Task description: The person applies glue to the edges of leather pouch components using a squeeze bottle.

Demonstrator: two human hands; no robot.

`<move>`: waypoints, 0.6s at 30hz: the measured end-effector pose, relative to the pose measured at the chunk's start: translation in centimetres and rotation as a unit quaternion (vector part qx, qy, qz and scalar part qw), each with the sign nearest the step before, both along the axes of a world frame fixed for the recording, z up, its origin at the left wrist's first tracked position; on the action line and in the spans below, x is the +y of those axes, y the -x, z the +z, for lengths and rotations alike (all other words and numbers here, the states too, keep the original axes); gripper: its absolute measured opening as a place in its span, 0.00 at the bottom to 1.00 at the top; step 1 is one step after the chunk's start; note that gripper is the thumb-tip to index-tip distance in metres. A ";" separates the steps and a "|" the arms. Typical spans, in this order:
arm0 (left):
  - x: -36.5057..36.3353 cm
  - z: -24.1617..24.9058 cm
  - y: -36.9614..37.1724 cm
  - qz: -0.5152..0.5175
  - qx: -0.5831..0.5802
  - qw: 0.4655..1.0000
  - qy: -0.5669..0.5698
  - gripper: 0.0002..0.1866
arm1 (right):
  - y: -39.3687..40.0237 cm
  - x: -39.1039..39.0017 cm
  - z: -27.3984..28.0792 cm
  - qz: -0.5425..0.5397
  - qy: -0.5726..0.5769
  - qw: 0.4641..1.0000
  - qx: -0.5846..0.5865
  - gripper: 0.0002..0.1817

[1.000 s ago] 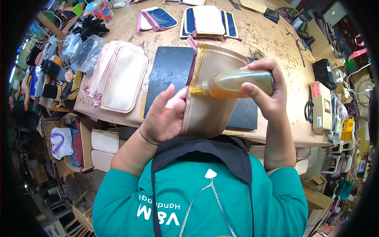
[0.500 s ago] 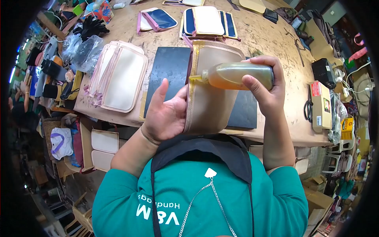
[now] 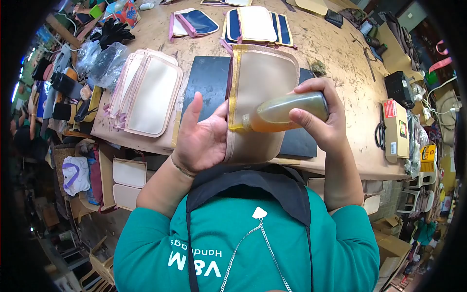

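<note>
My right hand (image 3: 322,117) is wrapped round a bottle of amber liquid (image 3: 287,112), tilted with its nozzle to the left. The nozzle tip touches the left edge of a taupe panel (image 3: 265,73), where a shiny yellow strip (image 3: 236,78) runs down from the top corner. At that same edge, my left hand (image 3: 202,134) lies palm up with the thumb spread; its other fingers go behind the panel, hidden, and support it. Under the panel is a dark board (image 3: 206,80) on the table.
Stacked pale panels (image 3: 153,97) lie on the table (image 3: 348,63) at the left. Blue and white pieces (image 3: 255,24) sit at the back. Plastic bags (image 3: 104,61) are at the back left. Scissors (image 3: 380,134) and a cardboard box (image 3: 396,131) stand at the right edge.
The bottle and my right hand have moved down along the panel's left edge, towards my body. The yellow strip now looks wet and shiny further down. My left hand has shifted slightly.
</note>
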State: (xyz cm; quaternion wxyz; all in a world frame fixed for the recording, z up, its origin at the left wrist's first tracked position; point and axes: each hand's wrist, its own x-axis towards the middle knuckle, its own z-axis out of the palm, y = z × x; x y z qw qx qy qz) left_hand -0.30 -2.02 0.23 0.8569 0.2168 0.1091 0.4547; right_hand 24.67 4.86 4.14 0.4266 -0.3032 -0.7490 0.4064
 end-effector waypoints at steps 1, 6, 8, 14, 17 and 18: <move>0.0 0.0 0.0 0.003 0.000 1.000 0.002 0.52 | 0.1 -0.2 -0.1 0.004 0.016 1.000 0.006 0.20; 0.1 0.0 -0.1 0.027 -0.014 0.999 0.016 0.52 | 0.1 -0.7 -0.6 0.027 0.020 0.999 -0.004 0.19; 0.2 -0.1 -0.1 0.033 -0.013 0.999 0.014 0.52 | 0.2 -1.0 -0.5 0.027 0.020 0.999 -0.011 0.19; 0.4 -0.1 0.0 0.051 -0.052 0.997 0.024 0.52 | 0.3 -1.7 -0.8 0.037 0.020 0.999 -0.013 0.19; 0.6 -0.2 0.0 0.073 -0.054 0.995 0.030 0.53 | 0.3 -1.9 -0.9 0.048 -0.001 0.999 -0.011 0.19; 0.7 -0.2 0.0 0.082 -0.062 0.994 0.033 0.53 | 0.3 -1.9 -0.8 0.052 -0.010 0.999 -0.013 0.19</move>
